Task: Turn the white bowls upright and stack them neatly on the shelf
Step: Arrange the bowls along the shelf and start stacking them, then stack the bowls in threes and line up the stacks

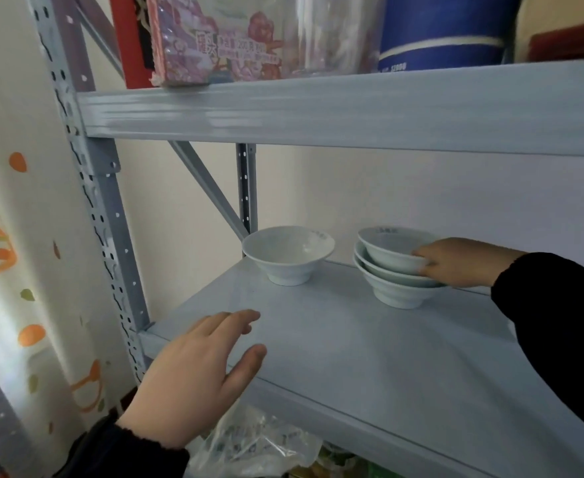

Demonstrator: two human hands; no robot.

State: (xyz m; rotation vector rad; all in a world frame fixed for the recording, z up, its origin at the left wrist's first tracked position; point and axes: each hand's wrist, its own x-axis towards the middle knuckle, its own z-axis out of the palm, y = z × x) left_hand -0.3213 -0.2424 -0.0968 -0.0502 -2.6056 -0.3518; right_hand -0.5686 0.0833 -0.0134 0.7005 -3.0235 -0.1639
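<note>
Three white bowls stand upright in a stack (pixel 395 270) at the back right of the grey shelf (pixel 369 343). My right hand (pixel 456 262) grips the rim of the top bowl (pixel 388 246) from the right, fingers curled on its edge. A single white bowl (pixel 287 254) stands upright by itself to the left, near the rear post. My left hand (pixel 197 370) hovers over the shelf's front left corner, fingers straight and spread, holding nothing.
The shelf above (pixel 318 112) carries a pink printed box (pixel 211 39), a clear container and a blue tub (pixel 445 32). A perforated metal upright (pixel 94 208) runs down the left. A plastic bag (pixel 259 443) lies on the level below.
</note>
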